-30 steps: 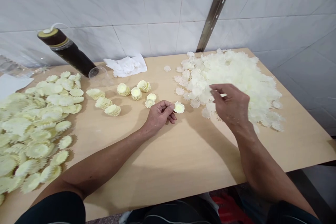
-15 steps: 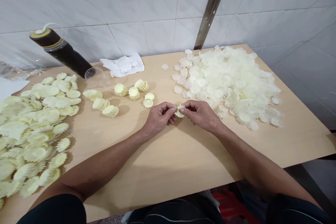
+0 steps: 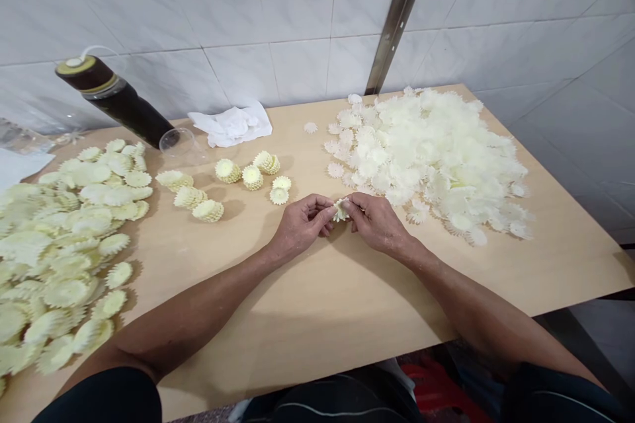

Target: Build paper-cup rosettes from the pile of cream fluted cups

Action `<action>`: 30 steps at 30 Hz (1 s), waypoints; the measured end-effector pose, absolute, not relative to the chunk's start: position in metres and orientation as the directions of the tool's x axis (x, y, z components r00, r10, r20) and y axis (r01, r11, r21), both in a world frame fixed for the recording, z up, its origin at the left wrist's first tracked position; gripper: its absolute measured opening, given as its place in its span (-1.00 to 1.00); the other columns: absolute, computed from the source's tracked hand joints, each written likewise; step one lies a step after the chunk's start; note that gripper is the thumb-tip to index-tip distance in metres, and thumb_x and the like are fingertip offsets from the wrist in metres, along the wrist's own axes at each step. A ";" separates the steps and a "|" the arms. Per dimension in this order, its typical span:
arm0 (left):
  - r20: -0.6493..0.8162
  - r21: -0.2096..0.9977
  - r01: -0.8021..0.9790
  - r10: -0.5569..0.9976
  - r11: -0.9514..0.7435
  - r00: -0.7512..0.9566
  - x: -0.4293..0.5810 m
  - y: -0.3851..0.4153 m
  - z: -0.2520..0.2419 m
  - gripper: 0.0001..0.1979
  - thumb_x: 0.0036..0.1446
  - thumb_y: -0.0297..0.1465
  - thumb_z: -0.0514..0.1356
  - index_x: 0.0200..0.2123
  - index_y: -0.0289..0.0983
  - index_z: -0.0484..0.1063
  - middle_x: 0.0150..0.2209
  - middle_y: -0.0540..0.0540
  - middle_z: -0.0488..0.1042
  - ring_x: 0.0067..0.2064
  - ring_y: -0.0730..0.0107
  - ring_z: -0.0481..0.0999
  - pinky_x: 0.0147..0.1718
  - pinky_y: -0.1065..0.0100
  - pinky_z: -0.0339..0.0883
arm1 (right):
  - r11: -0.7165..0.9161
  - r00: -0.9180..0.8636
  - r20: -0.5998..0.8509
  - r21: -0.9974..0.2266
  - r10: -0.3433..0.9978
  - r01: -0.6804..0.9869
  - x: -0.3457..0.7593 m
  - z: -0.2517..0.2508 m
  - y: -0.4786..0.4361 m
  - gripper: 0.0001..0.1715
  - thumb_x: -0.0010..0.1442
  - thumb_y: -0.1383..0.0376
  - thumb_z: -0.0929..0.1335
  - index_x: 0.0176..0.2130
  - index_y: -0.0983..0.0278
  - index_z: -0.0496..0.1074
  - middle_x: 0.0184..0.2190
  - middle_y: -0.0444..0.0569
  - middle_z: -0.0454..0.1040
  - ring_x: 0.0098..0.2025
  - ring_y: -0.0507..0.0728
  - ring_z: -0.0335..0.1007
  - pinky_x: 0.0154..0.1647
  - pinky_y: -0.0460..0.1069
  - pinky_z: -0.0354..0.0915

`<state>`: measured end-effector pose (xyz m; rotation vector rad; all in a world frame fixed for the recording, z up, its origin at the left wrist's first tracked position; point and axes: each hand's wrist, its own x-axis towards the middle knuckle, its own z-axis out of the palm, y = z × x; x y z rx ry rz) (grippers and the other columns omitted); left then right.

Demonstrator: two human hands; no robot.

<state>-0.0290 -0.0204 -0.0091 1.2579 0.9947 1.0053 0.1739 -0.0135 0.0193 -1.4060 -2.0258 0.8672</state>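
Observation:
Between my fingertips, over the middle of the table (image 3: 317, 304), is a small pale yellow flower-shaped piece (image 3: 340, 209) with a scalloped edge. My left hand (image 3: 305, 221) pinches its left side between thumb and fingers. From the right, my right hand (image 3: 377, 221) pinches the same piece, thumb and fingertips closed on it. Just left of my hands lie two small pale yellow flower pieces (image 3: 280, 190). Beyond them stand several short stacks (image 3: 228, 170) of nested scalloped pieces. To the right of my right hand spreads a heap of thin, whitish, translucent scalloped discs (image 3: 436, 145).
A large pile of pale yellow scalloped pieces (image 3: 69, 258) covers the table's left side. At the back are a dark bottle (image 3: 131, 106), a clear plastic cup or lid (image 3: 179, 145) and crumpled white tissue (image 3: 232, 124). A tiled wall (image 3: 297, 0) with a metal upright (image 3: 399, 20) borders the far edge.
My right hand's thumb and fingers have shifted slightly on the flower-shaped piece. My left hand stays almost in place, and the piles look the same.

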 end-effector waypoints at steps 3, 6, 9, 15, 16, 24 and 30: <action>-0.061 0.996 -0.053 0.968 0.076 0.242 -0.029 -0.019 -0.008 -0.58 0.23 -0.05 0.40 -0.18 -0.32 0.54 -0.47 -0.05 0.58 -0.47 0.39 0.59 -0.49 0.41 0.51 | 0.230 -0.299 0.063 -0.792 0.952 0.565 0.173 0.016 -0.013 -0.61 0.48 0.08 0.29 -0.30 0.23 0.49 -0.45 -0.06 0.53 -0.44 0.12 0.44 -0.39 0.01 0.28; -0.084 0.993 -0.067 0.973 0.101 0.216 -0.029 -0.018 -0.005 -0.57 0.19 -0.04 0.42 -0.19 -0.32 0.55 -0.49 -0.07 0.59 -0.50 0.39 0.59 -0.52 0.42 0.47 | 0.236 -0.185 0.161 -0.820 0.969 0.522 0.172 0.011 -0.014 -0.73 0.38 0.06 0.42 -0.19 0.22 0.52 -0.34 -0.04 0.59 -0.34 0.14 0.50 -0.36 0.01 0.36; -0.104 0.990 -0.079 0.976 0.121 0.194 -0.029 -0.016 -0.001 -0.56 0.17 -0.04 0.43 -0.21 -0.33 0.55 -0.49 -0.08 0.61 -0.51 0.39 0.59 -0.52 0.42 0.46 | 0.356 -0.106 0.360 -0.755 0.927 0.550 0.171 0.008 -0.014 -0.72 0.32 0.09 0.49 -0.22 0.23 0.47 -0.33 -0.03 0.54 -0.32 0.13 0.48 -0.40 -0.01 0.39; -0.112 0.986 -0.101 0.979 0.130 0.170 -0.029 -0.016 0.002 -0.55 0.15 -0.03 0.44 -0.24 -0.33 0.54 -0.48 -0.09 0.62 -0.52 0.39 0.59 -0.51 0.42 0.45 | 0.545 -0.241 0.500 -0.652 0.832 0.527 0.170 0.001 -0.014 -0.84 0.40 0.19 0.45 -0.13 0.23 0.60 -0.19 0.03 0.56 -0.35 0.08 0.50 -0.32 0.01 0.50; -0.110 0.987 -0.097 0.977 0.129 0.181 -0.029 -0.016 0.003 -0.55 0.16 -0.03 0.43 -0.24 -0.33 0.54 -0.48 -0.09 0.62 -0.52 0.39 0.59 -0.52 0.43 0.45 | 0.539 -0.243 0.490 -0.661 0.837 0.522 0.170 0.000 -0.013 -0.85 0.40 0.20 0.45 -0.12 0.22 0.62 -0.19 0.03 0.57 -0.35 0.08 0.51 -0.32 0.02 0.51; -0.111 0.988 -0.082 0.966 0.133 0.233 -0.030 -0.017 0.005 -0.54 0.16 -0.01 0.43 -0.24 -0.33 0.52 -0.51 -0.08 0.60 -0.55 0.40 0.58 -0.55 0.43 0.41 | 0.359 -0.186 0.307 -0.812 0.933 0.460 0.171 0.005 -0.013 -0.80 0.36 0.17 0.47 -0.30 0.20 0.63 -0.29 -0.02 0.62 -0.30 0.15 0.57 -0.37 0.01 0.46; -0.080 0.977 -0.185 0.984 0.109 0.158 -0.030 -0.011 -0.006 -0.54 0.14 -0.01 0.44 -0.30 -0.28 0.42 -0.55 -0.03 0.56 -0.59 0.45 0.51 -0.57 0.44 0.41 | 0.131 -0.012 0.133 -0.955 0.991 0.265 0.178 0.020 -0.010 -0.61 0.37 -0.02 0.43 -0.27 0.24 0.49 -0.34 -0.08 0.54 -0.51 0.06 0.51 -0.48 -0.01 0.44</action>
